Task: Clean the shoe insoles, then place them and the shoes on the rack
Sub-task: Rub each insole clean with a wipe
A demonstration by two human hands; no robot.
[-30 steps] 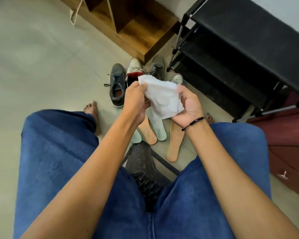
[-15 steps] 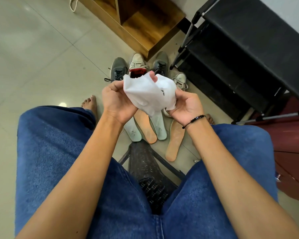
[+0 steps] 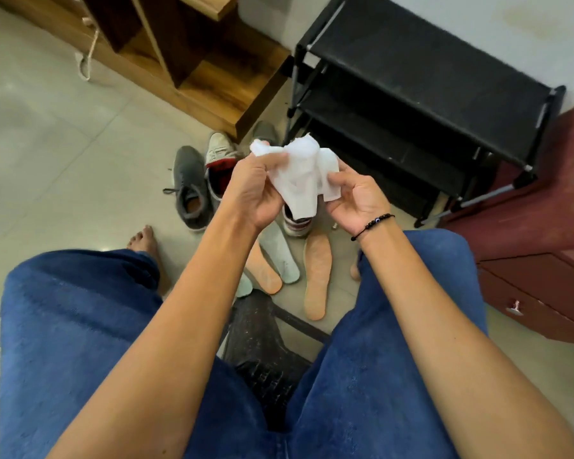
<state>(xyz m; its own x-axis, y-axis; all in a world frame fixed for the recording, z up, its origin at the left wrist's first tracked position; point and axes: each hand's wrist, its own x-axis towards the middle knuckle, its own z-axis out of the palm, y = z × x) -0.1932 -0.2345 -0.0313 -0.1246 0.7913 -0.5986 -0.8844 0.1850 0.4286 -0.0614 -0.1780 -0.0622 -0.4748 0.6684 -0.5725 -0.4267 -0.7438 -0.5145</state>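
Head view | your left hand (image 3: 251,193) and right hand (image 3: 355,200) both pinch the crumpled white wipe (image 3: 304,175) with curled fingers | beneath the wipe, shoes (image 3: 191,188) partly hidden

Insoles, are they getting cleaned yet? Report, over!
Both hands, left and right, gripping white wipe. Insoles untouched on floor. Rack empty, nothing in the way.

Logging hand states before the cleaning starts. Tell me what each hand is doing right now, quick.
Left hand: closed, pinching the white wipe.
Right hand: closed, pinching the other side of the same wipe.
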